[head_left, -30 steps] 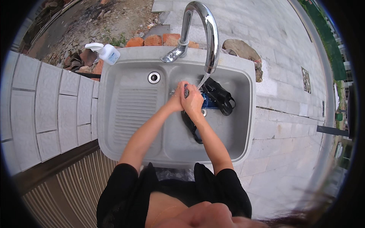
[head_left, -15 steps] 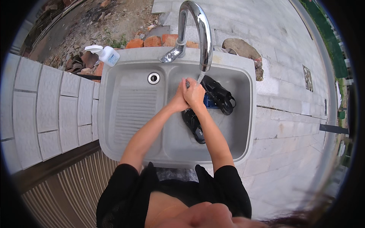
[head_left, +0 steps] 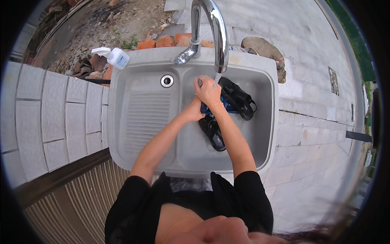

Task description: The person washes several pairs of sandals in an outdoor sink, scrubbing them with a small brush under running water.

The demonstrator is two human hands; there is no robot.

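Observation:
My right hand [head_left: 209, 93] is closed under the water from the chrome tap [head_left: 221, 61]. A small dark grey, rough-looking thing [head_left: 200, 83] shows at its fingers; its kind is unclear. My left hand [head_left: 192, 110] is just below it, curled beside a dark blue thing [head_left: 204, 108]. My right wrist hides most of its fingers, so what it grips cannot be made out. Two black sandals lie in the right basin: one sandal [head_left: 239, 99] right of my hands, the other sandal [head_left: 213, 132] below them. More blue shows between the sandals.
The grey double sink [head_left: 177, 142] has a ribbed left side and a drain [head_left: 166, 81]. A white pump bottle [head_left: 118, 58] stands on its back left corner. Orange bricks [head_left: 165, 42] and a large stone [head_left: 264, 51] lie behind it. A tiled wall [head_left: 55, 110] borders the left.
My hands, clasped together before, have drawn slightly apart. The left has slid down a little from the right, uncovering blue between them. The sandals keep their places in the basin.

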